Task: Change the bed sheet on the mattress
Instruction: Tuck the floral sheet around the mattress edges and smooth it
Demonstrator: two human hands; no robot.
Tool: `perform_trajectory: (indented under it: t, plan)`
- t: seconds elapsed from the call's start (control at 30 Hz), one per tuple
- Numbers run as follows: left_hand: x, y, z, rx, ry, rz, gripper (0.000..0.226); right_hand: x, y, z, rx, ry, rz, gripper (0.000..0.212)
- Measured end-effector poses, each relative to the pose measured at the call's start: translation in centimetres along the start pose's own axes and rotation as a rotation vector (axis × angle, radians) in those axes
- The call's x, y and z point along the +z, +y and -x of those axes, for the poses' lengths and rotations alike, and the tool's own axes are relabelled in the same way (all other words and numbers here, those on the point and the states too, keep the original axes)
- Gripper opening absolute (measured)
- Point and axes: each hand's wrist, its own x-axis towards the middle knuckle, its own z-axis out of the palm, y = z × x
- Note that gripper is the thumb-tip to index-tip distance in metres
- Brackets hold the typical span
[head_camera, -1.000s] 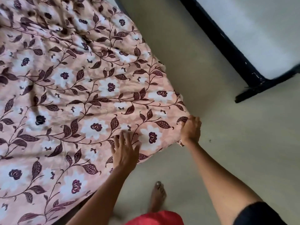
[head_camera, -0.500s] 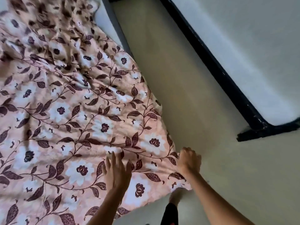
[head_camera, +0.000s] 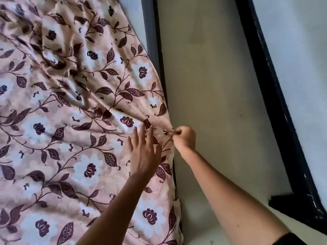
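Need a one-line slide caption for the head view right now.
Left hand presses flat on the floral bed sheet while right hand pinches its edge.

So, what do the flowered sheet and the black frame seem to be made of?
The flowered sheet: thin woven cloth, perhaps cotton or a blend, slight sheen; it gathers into soft folds where the right hand pinches its edge. The black frame: rigid, painted black; pale chips along its edge suggest paint over wood or metal; I cannot tell which.

Bed sheet (head_camera: 74,121) spread over mattress (head_camera: 136,20); floor (head_camera: 212,85) to its right; dark frame (head_camera: 276,103) further right.
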Motion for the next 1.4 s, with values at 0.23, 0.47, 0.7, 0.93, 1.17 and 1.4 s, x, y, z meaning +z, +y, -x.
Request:
perform_trajectory:
  t: [0.23,0.47,0.7,0.93,1.17,1.4]
  plan:
    - [1.5,2.0,-0.4,0.071,-0.128,-0.158,0.069,-9.6,3.7,-8.3,0.031,0.189,0.511,0.018]
    - [3.6,2.1,-0.1,0.017,-0.198,-0.214,0.093,-6.1,0.0,-12.7,-0.072,-0.122,0.135,0.032]
    - [2.2,4.0,-3.1,-0.190,-0.083,-0.085,0.077,-0.8,-14.2,-18.1,-0.243,-0.378,-0.022,0.048]
    - [-3.3,4.4,-16.2,-0.360,0.042,-0.070,0.075,-5.3,-18.4,-24.5,-0.197,-0.055,0.056,0.024]
    - [-7.1,5.1,-24.3,-0.407,0.037,0.006,0.085,-11.6,-19.0,-31.5,-0.209,-0.075,0.449,0.048]
    - [-11.3,0.6,-36.9,-0.373,0.031,-0.015,0.088,-2.0,-33.8,-33.4,-0.556,-0.121,0.354,0.050]
